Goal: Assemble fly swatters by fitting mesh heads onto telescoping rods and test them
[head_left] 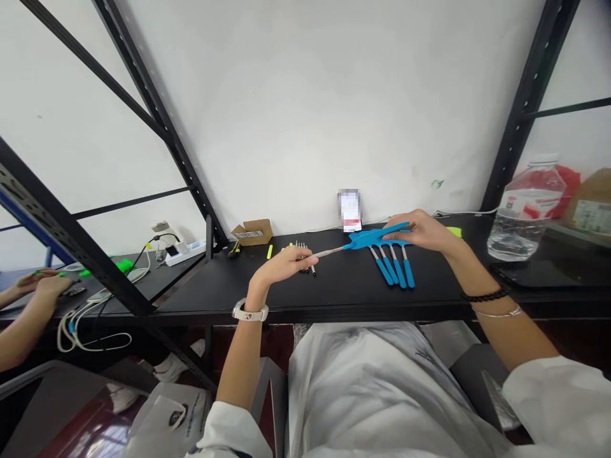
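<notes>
My left hand [287, 264] is closed, pinching a thin metal rod [331, 252] between thumb and fingers. This rod runs right into a flat blue piece [366, 238], whose exact kind I cannot make out. Around the right part of the blue piece, my right hand [414, 228] is closed, thumb below and fingers above. Several blue-handled tools with metal shafts [394, 267] lie side by side on the black table, under the right hand; their upper ends are hidden. Just beyond the left hand, several short metal rods [304, 249] lie partly covered by it.
A phone [351, 210] leans against the wall. At the left are a small open cardboard box [252, 233] and a yellow marker [270, 252]. A big water bottle [525, 213] stands right, beside a black tablet-like slab [544, 275]. Another person's hands [42, 283] are at far left.
</notes>
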